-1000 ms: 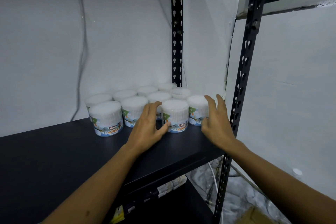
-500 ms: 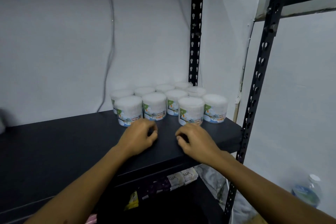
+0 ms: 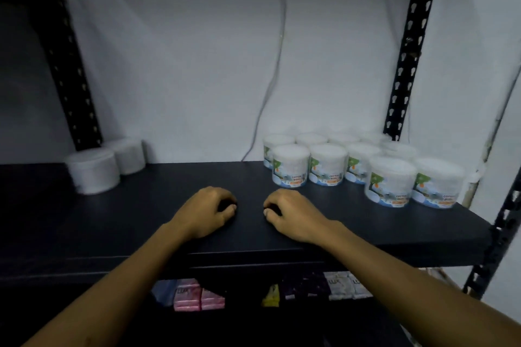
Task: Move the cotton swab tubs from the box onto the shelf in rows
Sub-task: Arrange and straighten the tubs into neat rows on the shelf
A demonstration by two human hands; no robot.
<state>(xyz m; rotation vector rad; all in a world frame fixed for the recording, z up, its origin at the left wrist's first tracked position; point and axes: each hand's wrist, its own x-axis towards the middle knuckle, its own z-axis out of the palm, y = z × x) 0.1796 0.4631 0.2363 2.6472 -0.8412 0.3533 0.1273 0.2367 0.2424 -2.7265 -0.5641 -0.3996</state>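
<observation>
Several cotton swab tubs [image 3: 327, 165], white with blue and green labels, stand in rows at the right end of the black shelf [image 3: 158, 205]. Two plain white tubs [image 3: 94, 170] stand at the far left by the upright. My left hand [image 3: 207, 213] and my right hand [image 3: 293, 217] hover side by side over the middle of the shelf, fingers curled under, holding nothing. Both hands are apart from the tubs. The box is out of view.
Black slotted uprights [image 3: 408, 45] frame the shelf at left and right. A grey cable [image 3: 272, 73] hangs down the white wall behind. Pink soap packs [image 3: 187, 297] and white ones [image 3: 345, 286] lie on the shelf below.
Both hands left the tubs at the right and drew back to the shelf's middle, curling closed. The view swung left, bringing two white tubs at the left end into sight.
</observation>
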